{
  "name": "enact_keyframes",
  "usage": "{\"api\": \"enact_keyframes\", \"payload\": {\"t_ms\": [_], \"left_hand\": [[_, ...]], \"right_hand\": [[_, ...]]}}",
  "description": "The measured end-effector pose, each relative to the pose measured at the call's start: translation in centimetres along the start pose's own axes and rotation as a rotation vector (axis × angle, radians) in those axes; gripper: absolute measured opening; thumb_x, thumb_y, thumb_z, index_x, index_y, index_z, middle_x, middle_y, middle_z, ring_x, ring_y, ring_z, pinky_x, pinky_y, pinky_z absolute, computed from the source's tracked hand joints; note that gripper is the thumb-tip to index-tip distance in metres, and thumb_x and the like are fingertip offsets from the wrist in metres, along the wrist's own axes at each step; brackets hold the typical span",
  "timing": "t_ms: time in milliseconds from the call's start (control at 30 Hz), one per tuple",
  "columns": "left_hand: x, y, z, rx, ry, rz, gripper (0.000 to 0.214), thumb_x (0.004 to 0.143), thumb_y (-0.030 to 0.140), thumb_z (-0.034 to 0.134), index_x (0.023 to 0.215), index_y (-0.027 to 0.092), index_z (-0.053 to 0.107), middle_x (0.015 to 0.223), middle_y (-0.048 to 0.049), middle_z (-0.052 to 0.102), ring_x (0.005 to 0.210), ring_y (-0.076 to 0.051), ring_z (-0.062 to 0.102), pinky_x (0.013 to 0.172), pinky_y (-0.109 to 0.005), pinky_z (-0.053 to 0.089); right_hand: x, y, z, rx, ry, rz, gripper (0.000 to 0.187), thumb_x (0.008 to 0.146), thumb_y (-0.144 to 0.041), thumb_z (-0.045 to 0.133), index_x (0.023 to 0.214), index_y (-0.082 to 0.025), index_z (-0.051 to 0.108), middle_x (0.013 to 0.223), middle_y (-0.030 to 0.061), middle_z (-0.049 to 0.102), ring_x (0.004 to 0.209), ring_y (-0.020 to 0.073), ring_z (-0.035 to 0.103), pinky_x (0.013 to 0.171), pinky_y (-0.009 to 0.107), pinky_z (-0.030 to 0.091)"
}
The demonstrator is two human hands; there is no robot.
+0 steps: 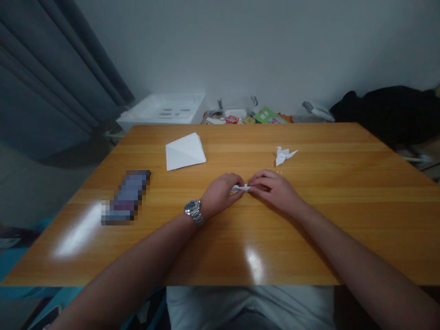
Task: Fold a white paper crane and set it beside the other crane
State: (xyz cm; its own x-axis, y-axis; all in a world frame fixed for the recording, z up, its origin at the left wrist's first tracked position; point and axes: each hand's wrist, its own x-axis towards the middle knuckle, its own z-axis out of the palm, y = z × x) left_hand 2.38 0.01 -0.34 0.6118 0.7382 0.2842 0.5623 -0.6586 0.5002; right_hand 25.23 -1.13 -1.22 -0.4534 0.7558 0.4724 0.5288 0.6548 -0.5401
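Between my two hands, just above or on the wooden table [220, 247], is a small piece of folded white paper [244, 188]. My left hand [223, 192], with a metal watch [193, 210] on its wrist, pinches the paper's left end between thumb and fingers. At the other end, the thumb and fingers of my right hand [273, 189] close on it. My fingers cover much of the paper, so its full shape is hidden. A folded white paper crane [283, 156] stands beyond my right hand, with tiny white scraps near it.
A stack of white paper sheets [185, 152] lies at the back left. The phone-like dark device [127, 197], blurred, rests on the left side. Behind the table are a white plastic tray [165, 107], a green packet [270, 115] and a black cloth [388, 112].
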Motion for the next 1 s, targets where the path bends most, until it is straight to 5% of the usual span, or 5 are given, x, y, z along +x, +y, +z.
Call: {"api": "enact_keyframes", "payload": {"t_ms": [600, 1000], "left_hand": [[0.3, 0.1, 0.1, 0.045, 0.013, -0.006, 0.009, 0.092, 0.026, 0.061, 0.09, 0.018, 0.065, 0.093, -0.005, 0.067, 0.088, -0.019, 0.061, 0.079, -0.031, 0.048], [0.3, 0.1, 0.1, 0.075, 0.018, 0.022, 0.007, 0.092, 0.022, 0.059, 0.092, 0.018, 0.065, 0.096, -0.0048, 0.066, 0.09, -0.019, 0.061, 0.082, -0.03, 0.048]], "right_hand": [[0.3, -1.3, 0.4, -0.107, -0.093, 0.13, 0.006, 0.093, -0.022, 0.062, 0.091, -0.02, 0.068, 0.089, 0.0062, 0.072, 0.083, 0.0215, 0.064, 0.074, 0.034, 0.048], [0.3, -1.2, 0.7, -0.151, -0.095, 0.025, 0.005, 0.094, -0.019, 0.059, 0.091, -0.021, 0.063, 0.094, 0.0071, 0.068, 0.09, 0.0226, 0.061, 0.08, 0.034, 0.047]]}}
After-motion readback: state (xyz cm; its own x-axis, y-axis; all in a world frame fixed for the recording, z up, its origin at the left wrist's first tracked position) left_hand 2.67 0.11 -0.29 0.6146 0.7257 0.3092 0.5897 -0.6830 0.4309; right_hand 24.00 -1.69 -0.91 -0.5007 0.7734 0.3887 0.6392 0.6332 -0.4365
